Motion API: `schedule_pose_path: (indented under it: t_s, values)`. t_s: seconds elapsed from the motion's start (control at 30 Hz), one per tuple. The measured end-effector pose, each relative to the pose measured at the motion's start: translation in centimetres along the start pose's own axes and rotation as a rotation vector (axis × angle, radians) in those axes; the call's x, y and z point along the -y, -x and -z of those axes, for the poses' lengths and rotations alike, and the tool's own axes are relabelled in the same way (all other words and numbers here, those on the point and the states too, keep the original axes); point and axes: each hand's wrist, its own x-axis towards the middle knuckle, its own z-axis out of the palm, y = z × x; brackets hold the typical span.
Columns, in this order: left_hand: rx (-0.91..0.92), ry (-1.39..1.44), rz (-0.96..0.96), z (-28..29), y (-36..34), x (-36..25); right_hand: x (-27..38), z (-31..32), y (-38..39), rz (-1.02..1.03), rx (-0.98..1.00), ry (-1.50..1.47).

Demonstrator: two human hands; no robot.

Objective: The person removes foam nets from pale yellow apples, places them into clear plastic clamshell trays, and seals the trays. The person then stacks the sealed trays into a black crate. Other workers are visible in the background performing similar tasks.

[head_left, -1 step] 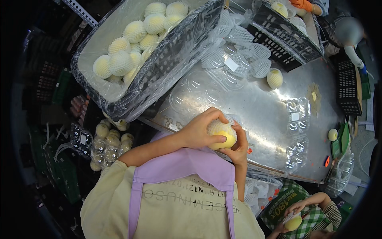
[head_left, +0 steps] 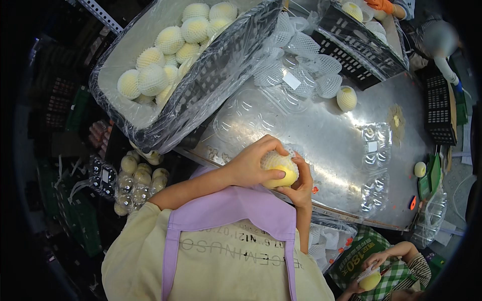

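Both my hands hold one round yellow fruit [head_left: 287, 176], an apple or a pear, above the table's near edge. A white foam net [head_left: 272, 160] covers its upper part, while smooth yellow skin shows below. My left hand [head_left: 253, 163] wraps it from the left, thumb lying across the bare skin. From the right, my right hand [head_left: 301, 184] curls its fingers against the net and fruit. Just beyond my hands is the metal table [head_left: 326, 150]. Farther right on it lies another netted fruit [head_left: 347, 99].
A plastic-lined crate [head_left: 201, 85] of netted fruits stands at far left. Empty foam nets [head_left: 304, 45] and clear plastic trays [head_left: 375, 150] lie on the table. Packed fruit [head_left: 140, 180] sits left of me. At lower right, a co-worker's hands hold a yellow fruit [head_left: 370, 281].
My hands and the fruit stay in place. The co-worker's hands at lower right have shifted very slightly on their fruit.
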Motion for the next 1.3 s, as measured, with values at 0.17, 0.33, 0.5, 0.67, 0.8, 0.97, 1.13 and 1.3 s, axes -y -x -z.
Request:
schedule_pose_path:
  t_s: [0.17, 0.33, 0.5, 0.67, 0.8, 0.97, 1.13, 1.3]
  values:
    - [0.040, 0.079, 0.008, 0.0, 0.1, 0.7, 0.1, 0.0, 0.2, -0.002, 0.031, -0.024]
    - [0.100, 0.033, 0.022, 0.0, 0.0, 0.2, -0.7, 0.5, 0.5, -0.007, -0.078, -0.125]
    - [0.056, -0.032, 0.043, -0.9, -1.3, -0.1, -0.2, -0.3, -1.4, 0.127, -0.250, 0.051]
    - [-0.045, 0.038, -0.178, -1.0, -4.0, 0.3, 3.2, -1.3, -4.2, 0.289, -0.450, 0.370]
    - [-0.103, -0.013, -0.321, -0.6, -8.5, -2.8, 6.3, -0.2, -8.0, 0.470, -0.564, 0.523]
    - [-0.020, 0.239, -0.413, 0.6, -17.4, -7.0, 12.8, 2.4, -13.0, 0.645, -0.495, 0.479]
    - [0.037, 0.877, -0.059, 5.3, -25.9, -10.9, 12.4, 4.4, -15.0, 0.707, -0.519, 0.118]
    - [-0.151, 0.964, -0.074, 10.5, -35.5, -13.0, 0.2, 10.1, -13.7, 0.270, -0.626, 0.133]
